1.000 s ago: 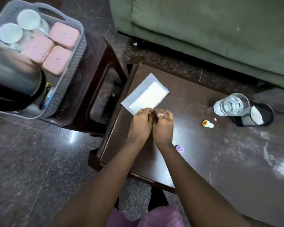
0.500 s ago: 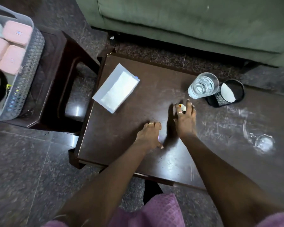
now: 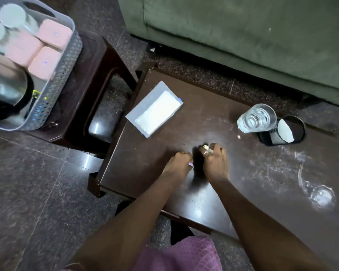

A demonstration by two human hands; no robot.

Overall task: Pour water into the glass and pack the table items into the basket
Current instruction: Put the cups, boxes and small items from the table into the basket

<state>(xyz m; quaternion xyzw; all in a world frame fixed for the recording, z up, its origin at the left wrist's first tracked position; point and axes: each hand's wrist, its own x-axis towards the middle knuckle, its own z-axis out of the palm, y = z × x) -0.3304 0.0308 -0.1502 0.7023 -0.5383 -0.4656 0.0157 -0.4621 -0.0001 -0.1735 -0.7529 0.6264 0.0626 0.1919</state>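
On the dark wooden table point(image 3: 243, 173) my left hand point(image 3: 179, 163) is closed around a small purple item point(image 3: 191, 165) that peeks out by the thumb. Close beside it, my right hand point(image 3: 215, 163) grips a small white bottle with an orange-yellow cap point(image 3: 206, 148) between its fingers. A glass of water point(image 3: 256, 118) stands at the table's far side, touching a black mesh cup point(image 3: 284, 132) with something white inside. A white flat packet point(image 3: 155, 108) lies at the table's left end. The grey basket point(image 3: 63, 71) sits on a stool at the left.
The basket holds pink lidded boxes point(image 3: 45, 61), round white lids point(image 3: 12, 14) and a steel kettle point(image 3: 6, 83). It rests on a dark stool point(image 3: 98, 61). A green sofa point(image 3: 243, 32) runs behind the table. A wet ring point(image 3: 321, 196) marks the table's right part.
My right hand has lifted the small capped bottle from near the glass and drawn back toward my left hand. My left hand has closed on the purple item. The view swung left.
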